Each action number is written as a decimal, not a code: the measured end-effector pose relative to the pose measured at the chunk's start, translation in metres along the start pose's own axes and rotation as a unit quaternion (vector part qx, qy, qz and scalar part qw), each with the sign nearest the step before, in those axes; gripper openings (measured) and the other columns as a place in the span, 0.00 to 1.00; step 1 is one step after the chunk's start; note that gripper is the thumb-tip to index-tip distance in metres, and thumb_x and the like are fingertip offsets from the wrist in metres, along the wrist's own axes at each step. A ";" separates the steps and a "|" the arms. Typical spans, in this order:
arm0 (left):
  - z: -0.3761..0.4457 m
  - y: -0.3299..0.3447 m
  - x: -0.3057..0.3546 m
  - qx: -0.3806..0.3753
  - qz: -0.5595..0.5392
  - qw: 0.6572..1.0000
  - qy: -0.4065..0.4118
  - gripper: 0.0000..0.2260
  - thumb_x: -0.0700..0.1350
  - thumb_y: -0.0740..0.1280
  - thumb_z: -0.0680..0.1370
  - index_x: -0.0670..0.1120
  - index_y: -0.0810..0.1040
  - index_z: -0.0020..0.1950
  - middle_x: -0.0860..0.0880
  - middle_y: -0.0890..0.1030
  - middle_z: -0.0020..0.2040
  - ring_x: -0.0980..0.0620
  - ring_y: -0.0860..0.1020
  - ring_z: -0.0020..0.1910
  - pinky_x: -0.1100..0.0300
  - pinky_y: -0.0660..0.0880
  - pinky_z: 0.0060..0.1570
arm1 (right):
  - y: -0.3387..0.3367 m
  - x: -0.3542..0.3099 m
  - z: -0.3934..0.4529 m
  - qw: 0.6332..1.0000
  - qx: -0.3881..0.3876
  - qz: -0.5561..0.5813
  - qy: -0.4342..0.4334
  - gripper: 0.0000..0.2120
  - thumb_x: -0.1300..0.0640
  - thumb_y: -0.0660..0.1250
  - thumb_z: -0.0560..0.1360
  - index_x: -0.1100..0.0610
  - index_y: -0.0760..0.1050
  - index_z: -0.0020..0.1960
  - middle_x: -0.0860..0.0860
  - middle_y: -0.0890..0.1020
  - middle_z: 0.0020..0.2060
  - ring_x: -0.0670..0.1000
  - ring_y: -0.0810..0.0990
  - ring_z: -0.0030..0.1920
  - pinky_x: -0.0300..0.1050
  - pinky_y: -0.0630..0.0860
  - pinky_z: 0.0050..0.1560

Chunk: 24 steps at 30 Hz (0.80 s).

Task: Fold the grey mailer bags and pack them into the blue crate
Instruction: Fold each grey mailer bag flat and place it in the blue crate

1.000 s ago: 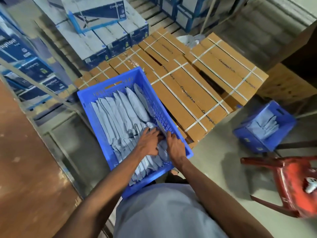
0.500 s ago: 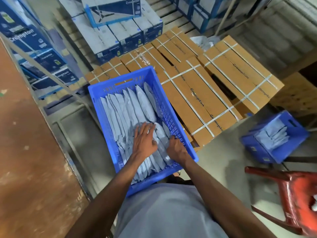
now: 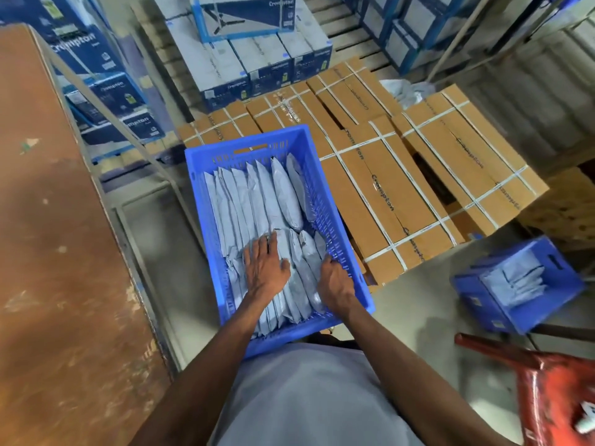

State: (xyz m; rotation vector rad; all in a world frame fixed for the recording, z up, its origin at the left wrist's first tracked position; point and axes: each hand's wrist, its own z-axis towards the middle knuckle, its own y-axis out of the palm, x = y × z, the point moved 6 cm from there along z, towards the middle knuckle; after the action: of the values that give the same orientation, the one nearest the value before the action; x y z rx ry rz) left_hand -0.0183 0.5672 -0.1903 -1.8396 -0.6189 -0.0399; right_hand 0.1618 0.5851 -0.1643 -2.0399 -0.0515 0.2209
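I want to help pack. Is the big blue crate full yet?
Nearly full. Folded grey mailer bags stand on edge in rows across the blue crate; a narrow gap shows by its right wall.

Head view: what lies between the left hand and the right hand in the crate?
In the head view, a few folded grey mailer bags standing on edge fill the gap between the left hand and right hand inside the blue crate.
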 end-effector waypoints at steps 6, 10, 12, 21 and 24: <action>0.003 -0.002 -0.002 -0.001 0.008 1.000 0.005 0.36 0.56 0.63 0.81 0.47 0.52 0.84 0.42 0.61 0.81 0.40 0.57 0.81 0.42 0.50 0.80 | -0.011 -0.002 -0.003 0.997 0.026 -0.070 -0.038 0.17 0.59 0.64 0.79 0.60 0.76 0.67 0.55 0.82 0.53 0.53 0.84 0.49 0.46 0.78 0.42; 0.001 0.000 0.001 -0.003 0.009 1.000 0.012 0.36 0.55 0.62 0.81 0.47 0.50 0.84 0.41 0.60 0.82 0.40 0.56 0.81 0.42 0.49 0.81 | 0.011 0.022 -0.005 0.995 -0.023 -0.083 -0.059 0.25 0.65 0.48 0.81 0.59 0.85 0.49 0.50 0.78 0.34 0.49 0.75 0.32 0.41 0.69 0.32; 0.000 -0.004 -0.002 0.009 0.020 1.000 0.014 0.35 0.56 0.61 0.81 0.48 0.51 0.85 0.43 0.59 0.83 0.41 0.53 0.82 0.42 0.45 0.81 | -0.010 0.011 -0.015 0.999 -0.043 -0.009 0.017 0.15 0.63 0.53 0.80 0.60 0.80 0.52 0.55 0.79 0.39 0.54 0.80 0.37 0.45 0.74 0.35; 0.006 0.035 0.000 -0.060 -0.062 0.996 0.017 0.32 0.59 0.50 0.86 0.59 0.30 0.81 0.54 0.31 0.82 0.53 0.35 0.82 0.30 0.41 0.77 | 0.017 -0.024 0.030 0.965 -0.050 0.024 -0.256 0.28 0.55 0.55 0.85 0.54 0.55 0.84 0.55 0.55 0.83 0.58 0.54 0.83 0.62 0.59 0.80; 0.009 0.023 -0.001 -0.044 -0.052 0.997 0.037 0.32 0.61 0.50 0.85 0.58 0.34 0.83 0.54 0.35 0.83 0.50 0.37 0.83 0.34 0.42 0.78 | 0.028 -0.014 0.041 0.976 -0.053 -0.032 -0.209 0.33 0.62 0.56 0.81 0.59 0.52 0.84 0.57 0.45 0.83 0.64 0.49 0.83 0.66 0.55 0.80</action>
State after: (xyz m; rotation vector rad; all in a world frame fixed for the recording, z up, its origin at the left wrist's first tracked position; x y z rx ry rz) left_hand -0.0120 0.5696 -0.2144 -1.8806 -0.6707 -0.2061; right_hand 0.1388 0.6060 -0.2054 -2.0626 -0.3976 0.6148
